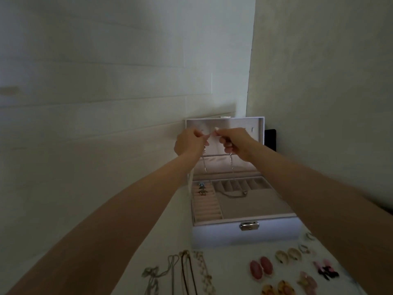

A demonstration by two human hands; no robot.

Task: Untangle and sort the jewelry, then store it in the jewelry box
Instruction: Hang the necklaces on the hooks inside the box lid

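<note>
The white jewelry box (244,233) stands open on the tabletop (225,265), pushed into the corner of the room, its lid (234,124) upright at twelve o'clock and its silver latch (249,226) facing the person at six; both bare arms reach out over it, and the two hands are raised in front of the lid, close together but not touching. The left hand (188,143) pinches one end of a thin silver chain (232,167) between thumb and fingertips; the right hand (236,143) pinches the other end the same way, its other fingers curled in; the chain drops in two strands from the hands, and its lower loop lies in the large beige compartment of the tray, toward three o'clock of the ring rolls. A couple of rings (201,188), one with a blue stone, sit in the ring rolls at the tray's nine o'clock side. On the tabletop, at six o'clock from the box, several necklaces (187,271) lie stretched out side by side; at about four o'clock from the box small pieces lie in pairs: a pink pair (261,267), a pale yellow pair (288,255), an amber pair (278,289) and a pink-and-black pair (326,270); I cannot tell whether they are earrings or clips.
</note>
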